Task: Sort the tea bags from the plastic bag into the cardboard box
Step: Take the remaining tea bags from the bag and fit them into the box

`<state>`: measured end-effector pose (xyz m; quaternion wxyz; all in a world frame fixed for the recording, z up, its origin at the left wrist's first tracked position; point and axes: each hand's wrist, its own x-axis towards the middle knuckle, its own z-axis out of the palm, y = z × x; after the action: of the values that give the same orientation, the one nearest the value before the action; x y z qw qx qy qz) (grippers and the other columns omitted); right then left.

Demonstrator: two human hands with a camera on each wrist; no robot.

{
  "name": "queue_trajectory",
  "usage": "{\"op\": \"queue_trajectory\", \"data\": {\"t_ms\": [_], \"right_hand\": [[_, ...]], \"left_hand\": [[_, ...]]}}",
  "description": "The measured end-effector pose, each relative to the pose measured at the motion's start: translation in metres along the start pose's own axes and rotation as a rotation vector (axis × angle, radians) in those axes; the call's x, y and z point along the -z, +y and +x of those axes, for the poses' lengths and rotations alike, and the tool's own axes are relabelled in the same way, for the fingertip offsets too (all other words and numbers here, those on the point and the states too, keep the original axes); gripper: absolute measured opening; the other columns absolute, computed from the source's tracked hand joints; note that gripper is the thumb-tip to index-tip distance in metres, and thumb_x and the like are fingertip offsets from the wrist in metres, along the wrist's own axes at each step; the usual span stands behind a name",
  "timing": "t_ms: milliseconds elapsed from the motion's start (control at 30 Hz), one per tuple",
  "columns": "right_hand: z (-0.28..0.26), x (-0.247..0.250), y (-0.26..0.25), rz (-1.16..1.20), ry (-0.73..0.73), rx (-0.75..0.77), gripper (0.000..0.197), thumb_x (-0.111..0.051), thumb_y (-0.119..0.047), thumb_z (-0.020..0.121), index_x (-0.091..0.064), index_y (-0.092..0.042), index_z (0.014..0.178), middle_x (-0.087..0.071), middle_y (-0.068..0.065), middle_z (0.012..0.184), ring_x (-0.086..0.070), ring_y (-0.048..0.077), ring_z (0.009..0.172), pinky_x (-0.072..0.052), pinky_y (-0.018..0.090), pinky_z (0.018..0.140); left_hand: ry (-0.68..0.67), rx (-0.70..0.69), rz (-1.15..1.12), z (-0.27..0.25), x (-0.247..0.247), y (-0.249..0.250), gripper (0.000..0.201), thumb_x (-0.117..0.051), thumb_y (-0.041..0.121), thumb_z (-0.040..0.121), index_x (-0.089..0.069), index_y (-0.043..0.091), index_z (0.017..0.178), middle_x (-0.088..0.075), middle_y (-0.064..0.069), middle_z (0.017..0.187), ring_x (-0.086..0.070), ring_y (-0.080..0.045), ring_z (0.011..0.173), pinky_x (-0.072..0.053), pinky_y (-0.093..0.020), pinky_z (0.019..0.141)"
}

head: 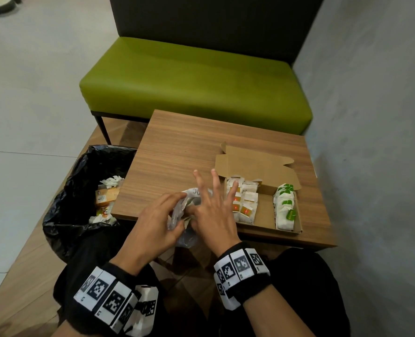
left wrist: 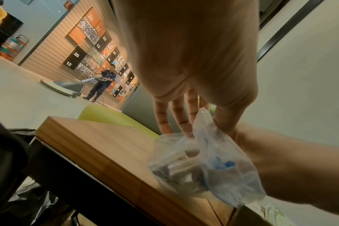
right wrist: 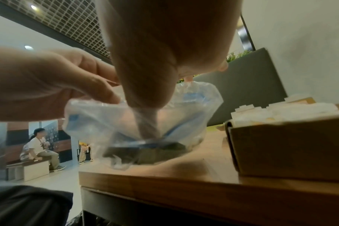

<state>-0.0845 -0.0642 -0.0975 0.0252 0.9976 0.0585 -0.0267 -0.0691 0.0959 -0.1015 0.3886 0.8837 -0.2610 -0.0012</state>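
Note:
A clear plastic bag [head: 188, 237] sits at the wooden table's near edge, with dark tea bags [right wrist: 145, 151] in its bottom. My left hand [head: 170, 211] pinches the bag's rim between thumb and fingers [left wrist: 174, 122]. My right hand [head: 206, 198] has its thumb [right wrist: 145, 94] pushed down into the bag [right wrist: 194, 107], while its other fingers are spread straight above the table. Just right of it lies the open cardboard box [head: 264, 210]. It holds a row of red-tagged tea bags [head: 246, 203] and a row of green-tagged tea bags [head: 285, 207].
A black-lined waste bin [head: 80, 181] with wrappers stands left of the table [head: 177, 147]. A green bench [head: 189, 81] is beyond it and a grey wall [head: 371, 117] runs along the right. In the left wrist view a person [left wrist: 102, 82] runs a floor machine far off.

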Motion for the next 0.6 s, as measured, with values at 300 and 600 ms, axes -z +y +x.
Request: {"op": "queue_trajectory", "data": {"t_ms": [300, 600], "right_hand": [[-0.010, -0.003, 0.018, 0.229, 0.392, -0.045, 0.012, -0.065, -0.044, 0.085, -0.074, -0.038, 0.080, -0.042, 0.006, 0.155, -0.027, 0.037, 0.145, -0.015, 0.075, 0.112], [0.000, -0.005, 0.039, 0.275, 0.782, -0.070, 0.012, -0.067, -0.030, 0.091, -0.076, -0.022, 0.093, -0.065, 0.000, 0.086, -0.060, 0.021, 0.082, -0.047, 0.050, 0.093]], "left_hand": [[-0.030, 0.123, 0.146, 0.008, 0.010, -0.010, 0.066, -0.068, 0.021, 0.088, -0.040, 0.008, 0.147, -0.052, -0.006, 0.138, -0.058, -0.023, 0.113, -0.048, -0.035, 0.096], [-0.004, 0.323, 0.181, 0.049, 0.015, -0.006, 0.064, -0.056, 0.031, 0.097, -0.029, 0.012, 0.152, -0.042, -0.010, 0.146, -0.056, -0.028, 0.118, -0.043, -0.037, 0.096]]}}
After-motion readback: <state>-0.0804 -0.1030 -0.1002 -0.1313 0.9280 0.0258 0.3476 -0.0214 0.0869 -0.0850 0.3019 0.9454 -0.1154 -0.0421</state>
